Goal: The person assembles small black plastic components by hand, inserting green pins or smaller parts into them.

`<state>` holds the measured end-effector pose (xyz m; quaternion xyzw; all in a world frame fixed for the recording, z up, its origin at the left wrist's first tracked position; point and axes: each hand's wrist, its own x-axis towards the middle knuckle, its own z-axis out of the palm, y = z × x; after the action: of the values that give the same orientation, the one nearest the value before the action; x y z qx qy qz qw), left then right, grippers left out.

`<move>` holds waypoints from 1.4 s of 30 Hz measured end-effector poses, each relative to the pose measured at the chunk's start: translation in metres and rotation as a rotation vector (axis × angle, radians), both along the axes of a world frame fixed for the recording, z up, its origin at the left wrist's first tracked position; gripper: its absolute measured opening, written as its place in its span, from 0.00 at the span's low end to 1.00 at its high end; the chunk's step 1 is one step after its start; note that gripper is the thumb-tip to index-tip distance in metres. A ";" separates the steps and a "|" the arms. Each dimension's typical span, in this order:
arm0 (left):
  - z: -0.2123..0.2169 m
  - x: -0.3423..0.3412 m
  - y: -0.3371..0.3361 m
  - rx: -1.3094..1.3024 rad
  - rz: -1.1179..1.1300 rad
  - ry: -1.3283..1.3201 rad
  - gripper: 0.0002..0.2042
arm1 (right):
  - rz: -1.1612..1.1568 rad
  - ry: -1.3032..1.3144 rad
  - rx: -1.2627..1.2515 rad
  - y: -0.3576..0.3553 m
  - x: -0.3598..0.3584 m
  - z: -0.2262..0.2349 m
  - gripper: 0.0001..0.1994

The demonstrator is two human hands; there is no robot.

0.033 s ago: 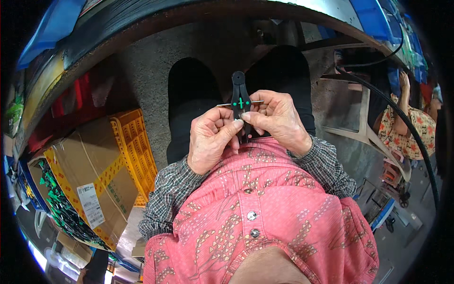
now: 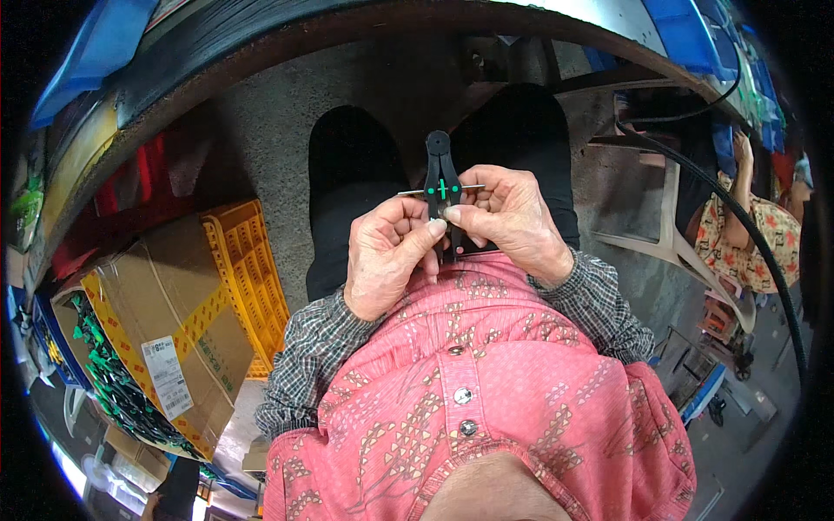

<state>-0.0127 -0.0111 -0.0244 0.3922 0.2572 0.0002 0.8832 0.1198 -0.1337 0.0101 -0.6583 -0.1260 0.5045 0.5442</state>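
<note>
I hold a small black two-legged tool [image 2: 440,161] with green fittings in front of my chest, above my lap in black trousers. A thin metal rod [image 2: 473,187] runs across it between the legs. My left hand [image 2: 389,256] pinches the tool's lower part with thumb and forefinger. My right hand [image 2: 514,221] grips it from the right, fingertips meeting the left thumb at the green fittings. The tool's lower end is hidden behind my fingers.
A yellow plastic crate [image 2: 248,269] and a cardboard box [image 2: 165,334] beside green parts [image 2: 113,382] stand to my left. A white plastic chair [image 2: 673,226] and a person in floral clothing [image 2: 756,239] are on my right. A black cable [image 2: 738,221] curves down there. A bench edge [image 2: 391,26] arcs overhead.
</note>
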 end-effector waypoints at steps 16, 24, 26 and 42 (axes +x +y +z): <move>0.015 -0.003 0.017 0.100 -0.034 0.025 0.05 | 0.019 -0.022 0.015 -0.001 0.007 0.014 0.06; 0.018 -0.002 0.027 0.149 -0.088 -0.009 0.05 | 0.040 -0.028 0.007 0.002 0.009 0.018 0.07; 0.019 -0.003 0.027 0.162 -0.104 -0.022 0.05 | 0.052 -0.052 -0.003 0.003 0.008 0.017 0.07; 0.015 0.013 0.028 0.363 0.076 -0.085 0.14 | 0.064 -0.054 0.035 0.002 0.004 0.011 0.07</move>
<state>0.0001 0.0171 -0.0091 0.5349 0.2302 0.0966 0.8072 0.1238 -0.1318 0.0211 -0.6576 -0.1704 0.5014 0.5359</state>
